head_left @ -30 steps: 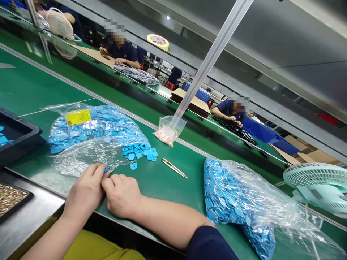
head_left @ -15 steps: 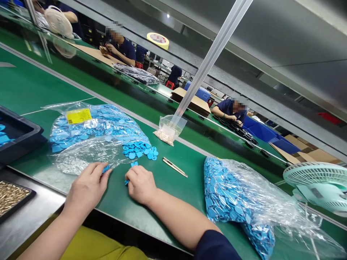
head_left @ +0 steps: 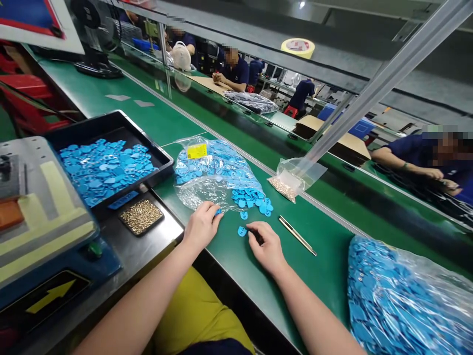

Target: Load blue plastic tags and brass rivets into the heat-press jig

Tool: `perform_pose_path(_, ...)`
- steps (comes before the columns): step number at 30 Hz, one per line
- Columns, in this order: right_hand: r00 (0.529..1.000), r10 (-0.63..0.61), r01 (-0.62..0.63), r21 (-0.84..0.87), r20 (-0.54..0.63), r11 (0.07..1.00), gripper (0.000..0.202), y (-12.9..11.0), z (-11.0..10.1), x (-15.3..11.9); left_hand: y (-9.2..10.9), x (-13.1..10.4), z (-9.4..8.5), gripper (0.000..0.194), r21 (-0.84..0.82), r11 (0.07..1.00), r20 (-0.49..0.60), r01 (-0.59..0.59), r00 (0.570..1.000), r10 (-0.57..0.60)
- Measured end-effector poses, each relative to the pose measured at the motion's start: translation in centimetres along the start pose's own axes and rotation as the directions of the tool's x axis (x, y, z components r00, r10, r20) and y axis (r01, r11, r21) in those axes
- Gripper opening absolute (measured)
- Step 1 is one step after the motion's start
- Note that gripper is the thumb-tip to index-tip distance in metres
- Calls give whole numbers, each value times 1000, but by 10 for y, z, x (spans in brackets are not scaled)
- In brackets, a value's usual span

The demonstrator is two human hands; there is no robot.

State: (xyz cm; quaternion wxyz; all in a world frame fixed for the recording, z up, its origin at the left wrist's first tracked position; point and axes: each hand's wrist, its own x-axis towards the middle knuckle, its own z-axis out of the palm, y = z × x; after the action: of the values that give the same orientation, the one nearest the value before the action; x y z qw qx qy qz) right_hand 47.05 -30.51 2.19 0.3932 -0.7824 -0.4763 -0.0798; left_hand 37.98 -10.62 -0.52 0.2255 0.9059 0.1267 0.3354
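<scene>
My left hand (head_left: 201,226) rests on the green belt (head_left: 318,236) and pinches a small blue plastic piece (head_left: 218,212) at the mouth of an open clear bag of blue pieces (head_left: 210,170). My right hand (head_left: 268,246) lies a little to the right, fingers curled, its fingertips touching a loose blue piece (head_left: 242,230) on the belt. A small heap of loose blue pieces (head_left: 253,198) has spilled from the bag just beyond both hands.
A black tray of blue pieces (head_left: 105,165) and a small tray of brass rivets (head_left: 141,216) sit at left beside a grey machine (head_left: 33,197). A thin metal tool (head_left: 297,235), a bag of rivets (head_left: 290,180) and a second large bag (head_left: 402,301) lie right. Other people work across the belt.
The view has swung left, revealing the trays and machine. My right hand has moved away from my left hand, out to the right toward a loose blue piece.
</scene>
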Motion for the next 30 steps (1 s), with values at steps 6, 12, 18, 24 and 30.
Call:
perform_pose_path(6, 995, -63, 67, -53, 77, 996, 18, -6, 7, 5, -2, 1, -1, 21, -59, 998, 30, 19, 999, -17)
perform_pose_path(12, 995, -70, 72, -35, 69, 997, 16, -1, 11, 6, -9, 1, -4, 25, -167, 985, 75, 33, 997, -20)
perform_pose_path(18, 999, -39, 40, -56, 22, 998, 14, -8, 9, 1, -7, 0, -6, 18, -193, 980, -1, -51, 999, 52)
perform_pose_path(24, 997, 35, -25, -134, 70, 991, 11, 0, 13, -2, -18, 0, 3, 29, -190, 981, -18, -32, 999, 29)
perform_pose_path(30, 995, 60, -51, -112, 76, 992, 12, -2, 12, -3, -17, -1, -1, 30, -189, 982, 2, -28, 1000, 29)
